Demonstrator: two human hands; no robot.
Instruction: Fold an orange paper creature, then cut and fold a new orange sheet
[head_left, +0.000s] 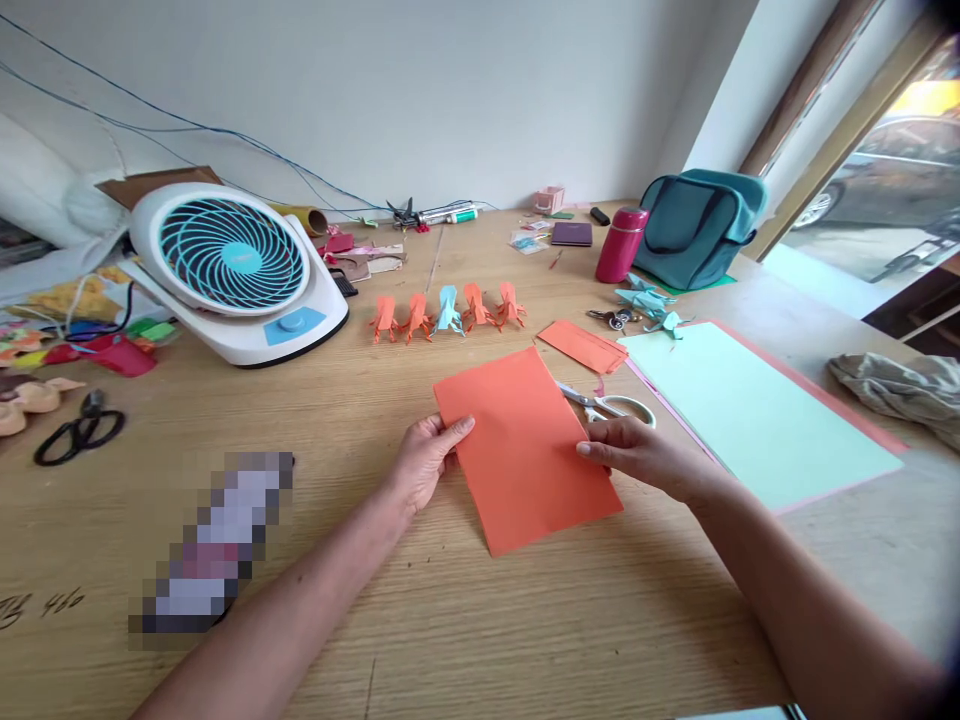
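Observation:
An orange sheet of paper is held up slightly tilted above the wooden table, between both hands. My left hand pinches its left edge, thumb on top and fingers underneath. At the right edge my right hand grips it the same way. White-handled scissors lie just behind my right hand, partly hidden by the sheet. Beyond the sheet are orange paper strips and a row of several folded paper figures, orange ones and a light blue one.
A white-and-blue fan stands at the left, black scissors nearby. Pale green paper is stacked at the right. Behind it are blue folded figures, keys, a pink bottle and a teal bag. A pixelated object lies front left.

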